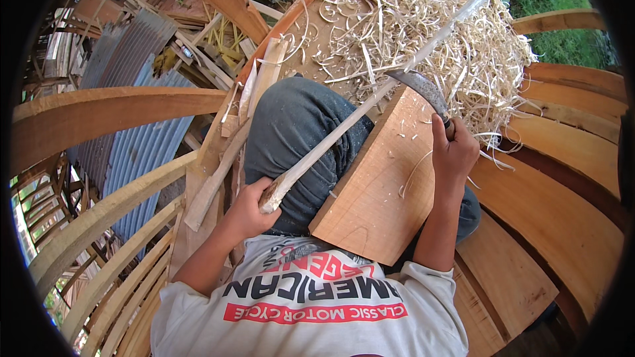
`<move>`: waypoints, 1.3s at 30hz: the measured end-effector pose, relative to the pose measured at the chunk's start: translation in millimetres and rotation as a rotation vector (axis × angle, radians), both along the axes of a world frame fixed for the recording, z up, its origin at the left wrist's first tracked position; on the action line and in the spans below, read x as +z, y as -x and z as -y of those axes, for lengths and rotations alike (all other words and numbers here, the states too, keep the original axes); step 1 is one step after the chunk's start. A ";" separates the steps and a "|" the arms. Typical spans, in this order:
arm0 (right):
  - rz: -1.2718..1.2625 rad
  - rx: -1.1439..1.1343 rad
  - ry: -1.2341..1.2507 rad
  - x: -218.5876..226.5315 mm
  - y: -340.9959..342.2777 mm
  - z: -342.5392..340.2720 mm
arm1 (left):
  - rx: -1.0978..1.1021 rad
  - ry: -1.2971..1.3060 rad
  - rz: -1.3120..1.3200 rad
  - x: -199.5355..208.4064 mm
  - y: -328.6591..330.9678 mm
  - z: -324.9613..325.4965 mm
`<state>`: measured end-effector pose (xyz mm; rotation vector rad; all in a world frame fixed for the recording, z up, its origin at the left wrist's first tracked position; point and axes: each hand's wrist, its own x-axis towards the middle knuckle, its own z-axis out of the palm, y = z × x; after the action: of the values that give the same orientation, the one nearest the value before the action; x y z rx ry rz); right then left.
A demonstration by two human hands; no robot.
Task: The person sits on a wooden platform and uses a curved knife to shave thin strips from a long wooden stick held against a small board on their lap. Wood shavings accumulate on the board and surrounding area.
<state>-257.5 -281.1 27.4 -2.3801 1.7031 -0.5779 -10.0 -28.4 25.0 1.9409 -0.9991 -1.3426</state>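
My left hand [252, 209] is closed around the near end of a long, pale wooden stick [331, 137], which slants up and away to the far right. In my right hand [456, 149] is the dark handle of a curved knife [423, 89] with a sickle-like blade. The blade's tip end lies across the stick about midway along it; whether it bites into the wood I cannot tell. Below the blade, a thick wooden board [380, 192] rests tilted on my lap, with a few small chips on it.
Curled wood shavings [423, 33] are heaped on the brown floor ahead. Curved wooden ribs [119, 112] rise on the left, and wide planks [549, 205] line the right. Loose wood strips [221, 165] lie beside my left knee. Corrugated metal sheets [142, 139] and scrap timber lie beyond the ribs.
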 end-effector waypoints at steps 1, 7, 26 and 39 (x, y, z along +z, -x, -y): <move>0.006 0.014 0.027 -0.8 -0.4 2.4 | 0.015 0.003 -0.011 -0.7 0.6 0.1; 0.393 -0.396 -0.031 0.6 52.1 50.6 | -0.016 -0.036 0.022 -1.5 -1.4 -2.1; 0.085 0.132 -0.034 4.2 -17.9 5.3 | -0.009 -0.016 0.061 -1.0 3.4 -1.1; 0.013 0.189 0.164 -5.4 -35.3 32.8 | 0.052 0.049 0.056 -6.5 4.7 -2.9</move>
<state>-222.2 -313.9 21.9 -2.6055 1.4552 -0.7246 -14.6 -25.6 18.5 1.9643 -0.9920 -1.2304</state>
